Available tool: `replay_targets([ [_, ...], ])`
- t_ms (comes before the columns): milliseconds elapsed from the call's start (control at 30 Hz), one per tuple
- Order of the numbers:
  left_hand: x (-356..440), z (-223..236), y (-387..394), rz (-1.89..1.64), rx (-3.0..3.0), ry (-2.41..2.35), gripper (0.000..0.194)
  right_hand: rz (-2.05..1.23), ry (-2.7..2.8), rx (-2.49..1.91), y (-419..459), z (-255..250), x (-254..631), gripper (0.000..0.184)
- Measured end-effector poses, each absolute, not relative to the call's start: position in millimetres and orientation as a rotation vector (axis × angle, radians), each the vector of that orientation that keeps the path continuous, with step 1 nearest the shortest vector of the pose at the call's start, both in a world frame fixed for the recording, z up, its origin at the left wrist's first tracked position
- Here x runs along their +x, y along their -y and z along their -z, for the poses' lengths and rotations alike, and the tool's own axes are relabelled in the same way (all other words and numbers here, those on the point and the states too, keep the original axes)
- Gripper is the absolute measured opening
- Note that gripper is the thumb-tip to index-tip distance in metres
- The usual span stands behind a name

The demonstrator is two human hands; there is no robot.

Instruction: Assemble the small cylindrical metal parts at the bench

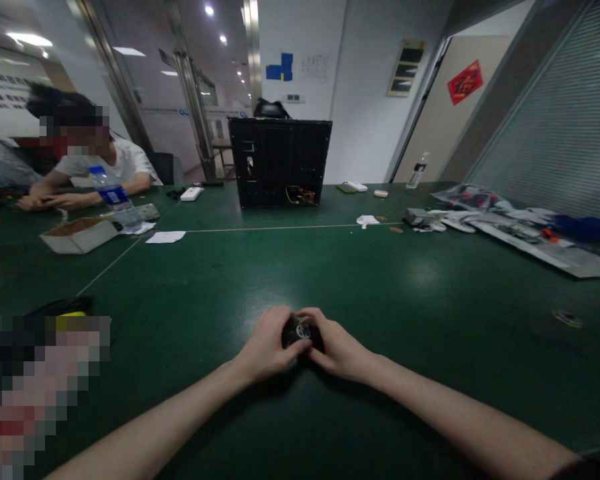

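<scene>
Both of my hands meet on the green table, a little in front of me. My left hand [269, 345] and my right hand [336, 347] are closed around a small black part with a silvery round centre [301, 331], which looks like a small fan. The fingers of each hand wrap its sides, so most of it is hidden. An open black computer case [279, 161] with loose coloured wires at its bottom stands upright far across the table, well beyond my hands.
A seated person [87, 163] leans on the table at the far left, beside a water bottle [116, 198], a cardboard box [80, 235] and papers. Bags, parts and a flat panel [530, 237] lie at the right. A blurred patch covers the lower left corner.
</scene>
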State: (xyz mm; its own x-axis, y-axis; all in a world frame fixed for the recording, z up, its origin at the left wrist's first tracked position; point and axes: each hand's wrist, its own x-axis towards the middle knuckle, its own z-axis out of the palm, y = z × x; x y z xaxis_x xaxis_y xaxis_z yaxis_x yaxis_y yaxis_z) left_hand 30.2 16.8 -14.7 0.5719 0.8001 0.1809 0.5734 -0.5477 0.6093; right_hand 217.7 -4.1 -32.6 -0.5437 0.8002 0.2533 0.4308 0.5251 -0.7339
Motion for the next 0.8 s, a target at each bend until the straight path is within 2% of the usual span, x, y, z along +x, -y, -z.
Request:
replay_targets([
  [200, 29.7, 15.7, -18.4, -0.623, 2.311, -1.085, 0.019, -0.826, 2.163, -1.019, 4.6, 32.3, 218.5, 0.055],
  [367, 29.2, 14.1, -19.1, -0.581, 2.293, -1.101, 0.022, -0.882, 2.171, -0.999, 4.5, 29.8, 219.6, 0.070],
  [800, 29.9, 16.0, -21.3, -0.562, 2.320, -1.062, 0.038, -1.039, 2.023, -1.037, -2.1, 30.0, 220.2, 0.055],
])
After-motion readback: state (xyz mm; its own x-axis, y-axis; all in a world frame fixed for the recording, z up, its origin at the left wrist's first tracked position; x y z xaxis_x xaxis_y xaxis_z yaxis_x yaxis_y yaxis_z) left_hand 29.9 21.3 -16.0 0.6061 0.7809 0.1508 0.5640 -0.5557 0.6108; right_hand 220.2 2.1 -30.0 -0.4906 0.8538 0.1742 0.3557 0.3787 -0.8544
